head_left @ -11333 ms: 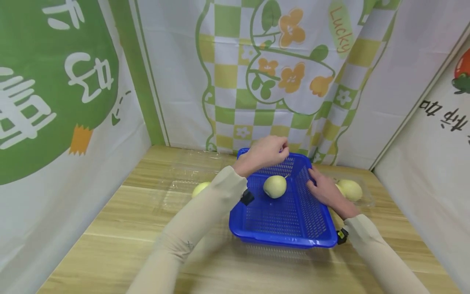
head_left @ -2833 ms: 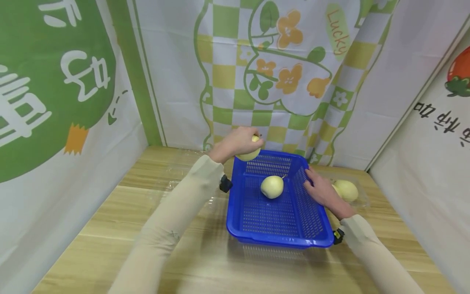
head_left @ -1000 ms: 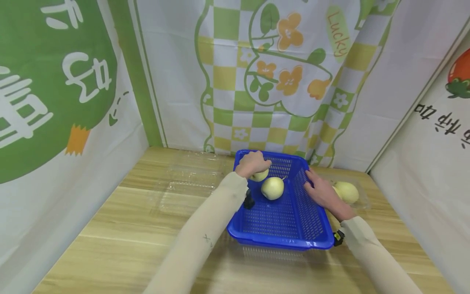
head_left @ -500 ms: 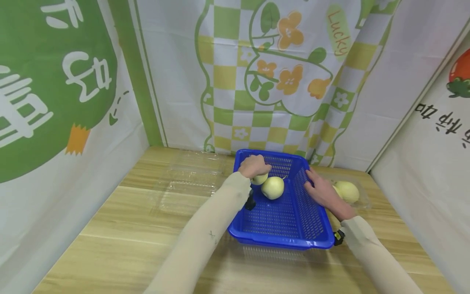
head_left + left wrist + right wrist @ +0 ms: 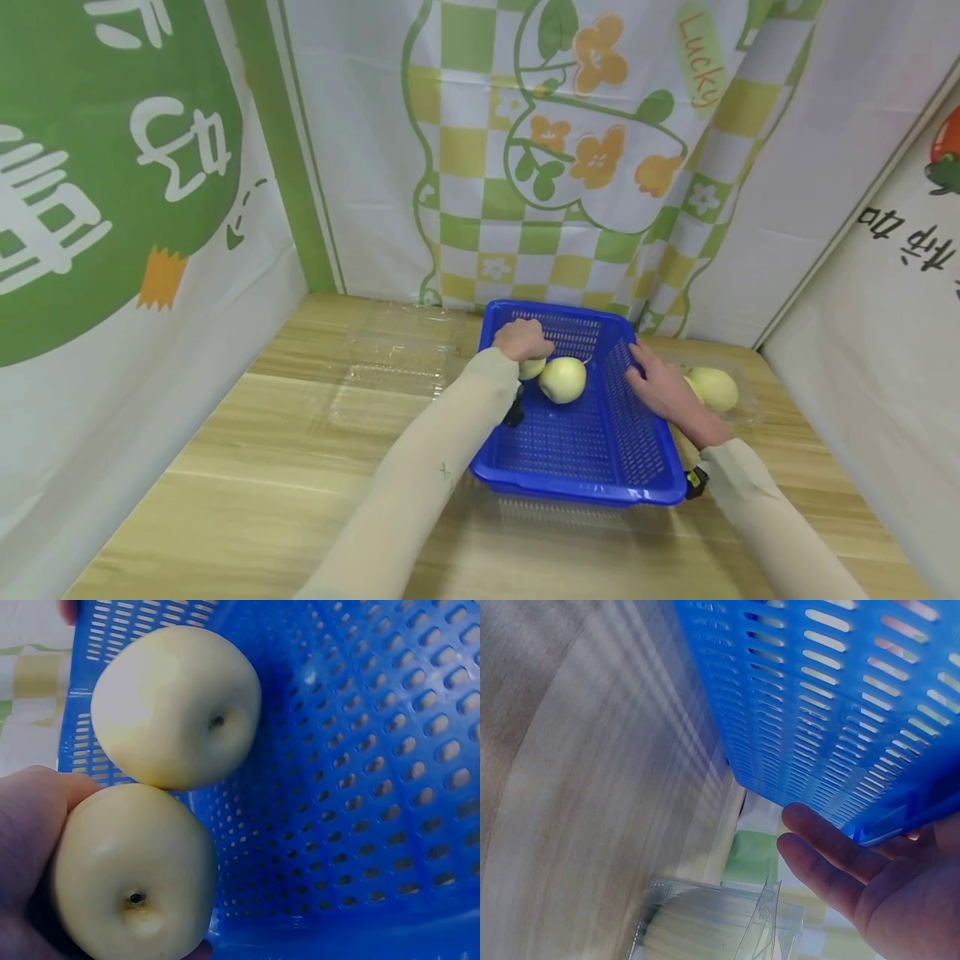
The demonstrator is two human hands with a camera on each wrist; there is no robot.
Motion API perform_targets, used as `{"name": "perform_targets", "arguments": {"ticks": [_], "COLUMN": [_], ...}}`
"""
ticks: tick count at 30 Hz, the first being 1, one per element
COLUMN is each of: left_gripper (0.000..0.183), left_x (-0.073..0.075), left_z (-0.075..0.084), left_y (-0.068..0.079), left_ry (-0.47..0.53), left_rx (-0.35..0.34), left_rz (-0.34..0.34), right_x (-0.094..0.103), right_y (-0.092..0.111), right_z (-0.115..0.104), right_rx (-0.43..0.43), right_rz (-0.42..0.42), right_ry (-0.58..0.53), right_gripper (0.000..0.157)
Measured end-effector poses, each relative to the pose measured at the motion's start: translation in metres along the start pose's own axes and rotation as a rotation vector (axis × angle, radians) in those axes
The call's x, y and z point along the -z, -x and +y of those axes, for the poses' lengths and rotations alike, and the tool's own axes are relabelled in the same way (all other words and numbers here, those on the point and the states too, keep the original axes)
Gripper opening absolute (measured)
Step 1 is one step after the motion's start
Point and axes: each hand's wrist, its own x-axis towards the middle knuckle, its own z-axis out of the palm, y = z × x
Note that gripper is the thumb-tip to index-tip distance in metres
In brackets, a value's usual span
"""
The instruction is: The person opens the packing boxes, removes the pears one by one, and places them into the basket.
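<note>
My left hand (image 5: 522, 340) reaches into the blue plastic basket (image 5: 573, 487) and grips a pale yellow pear (image 5: 135, 877) near its back left corner. The thumb and fingers wrap around that fruit, its blossom end facing the wrist camera. Touching it is a second pear (image 5: 562, 380), which lies on the basket floor with its stem pointing right. At the right wall, my right hand (image 5: 663, 387) holds the basket by its rim. Its thumb lies over the inner side, while the fingers (image 5: 821, 862) extend along the outside of the slotted wall.
A transparent plastic clamshell (image 5: 390, 392) lies opened on the wooden table (image 5: 247, 492), left of the basket. Behind my right hand, more pears (image 5: 714, 389) sit in another transparent container (image 5: 772, 922). A patterned curtain (image 5: 480, 167) hangs at the table's back edge.
The pear from the left clamshell was lifted over the rim and into the basket in my left hand, which has since lowered slightly beside the other pear. The right hand keeps its place.
</note>
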Motion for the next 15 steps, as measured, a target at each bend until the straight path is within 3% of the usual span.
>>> {"name": "perform_targets", "arguments": {"ticks": [6,15], "left_gripper": [0.022,0.022], "left_x": [-0.0030,-0.0066], "left_z": [0.0013,0.0028], "left_y": [-0.0002,-0.0007], "left_ry": [-0.025,-0.002], "left_rx": [-0.025,-0.003], "left_rz": [-0.025,-0.078], "right_x": [0.0017,0.0004], "right_y": [-0.0004,-0.0003], "right_z": [-0.0008,-0.0011], "right_rx": [0.005,0.018], "right_rz": [-0.001,0.010], "right_ry": [0.004,-0.002], "right_gripper": [0.055,0.055]}}
